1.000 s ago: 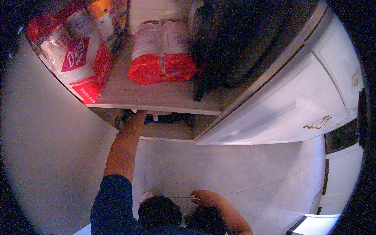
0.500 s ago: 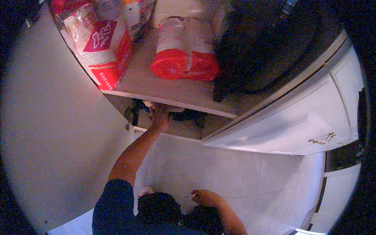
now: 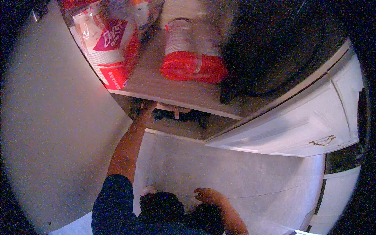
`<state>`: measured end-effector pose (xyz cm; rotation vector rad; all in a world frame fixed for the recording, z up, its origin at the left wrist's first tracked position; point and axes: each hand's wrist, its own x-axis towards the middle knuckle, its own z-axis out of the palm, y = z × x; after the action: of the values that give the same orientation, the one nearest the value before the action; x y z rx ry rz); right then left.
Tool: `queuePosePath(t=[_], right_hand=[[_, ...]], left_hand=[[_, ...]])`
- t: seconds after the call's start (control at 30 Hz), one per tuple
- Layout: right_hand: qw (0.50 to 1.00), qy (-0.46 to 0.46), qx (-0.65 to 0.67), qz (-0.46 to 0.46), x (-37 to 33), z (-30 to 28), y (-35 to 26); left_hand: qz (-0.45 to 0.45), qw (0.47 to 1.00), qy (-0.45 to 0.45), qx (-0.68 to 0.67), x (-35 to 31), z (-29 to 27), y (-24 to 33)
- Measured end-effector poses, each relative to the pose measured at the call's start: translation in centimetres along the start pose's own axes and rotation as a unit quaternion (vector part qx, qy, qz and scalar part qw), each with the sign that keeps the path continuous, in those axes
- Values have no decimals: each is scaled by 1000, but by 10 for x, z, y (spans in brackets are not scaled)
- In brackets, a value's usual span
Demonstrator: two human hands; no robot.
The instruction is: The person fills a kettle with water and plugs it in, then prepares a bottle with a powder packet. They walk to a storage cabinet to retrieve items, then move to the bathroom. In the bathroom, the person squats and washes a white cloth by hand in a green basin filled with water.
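Note:
My left hand (image 3: 147, 106) reaches into the low compartment under the cabinet shelf, near its left side. Its fingers are hidden in shadow below the shelf edge, so what they touch does not show. Beside it lie dark items (image 3: 188, 115) with a small white tag (image 3: 176, 113) hanging at their front. A pale flat thing (image 3: 168, 107) shows just above them. My right hand (image 3: 206, 195) is low over the floor by my knee, its fingers loosely bent and a little apart. Nothing shows in it.
On the shelf (image 3: 184, 92) above stand a red and white bag (image 3: 113, 55), a clear-wrapped pack with red ends (image 3: 194, 66) and a large black thing (image 3: 270, 51). A pale panel (image 3: 66, 117) rises at left. A white cabinet door (image 3: 290, 127) with a brass handle is at right.
My left hand has gone further left and deeper under the shelf. The white tag on the dark items now shows. My right hand has barely moved, and the view has shifted slightly.

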<state>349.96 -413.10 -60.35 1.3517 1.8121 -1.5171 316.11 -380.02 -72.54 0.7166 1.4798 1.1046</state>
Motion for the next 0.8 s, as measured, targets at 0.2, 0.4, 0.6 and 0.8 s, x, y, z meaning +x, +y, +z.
queuePosePath(t=[0.2,0.4,0.6,0.8], right_hand=[[998,39,9,-42,-2,1,1],[999,38,-13,-13,5,6,12],[998,36,14,-48,-5,-1,-11],[995,79,6,-52,6,4,9]], left_hand=[[-45,925,-156,-343,-18,-8,6],[-226,798,-70,-555,-44,14,33],[-176,804,-123,-554,-42,-23,-38],[-135,869,-111,-463,-146,-10,-42]])
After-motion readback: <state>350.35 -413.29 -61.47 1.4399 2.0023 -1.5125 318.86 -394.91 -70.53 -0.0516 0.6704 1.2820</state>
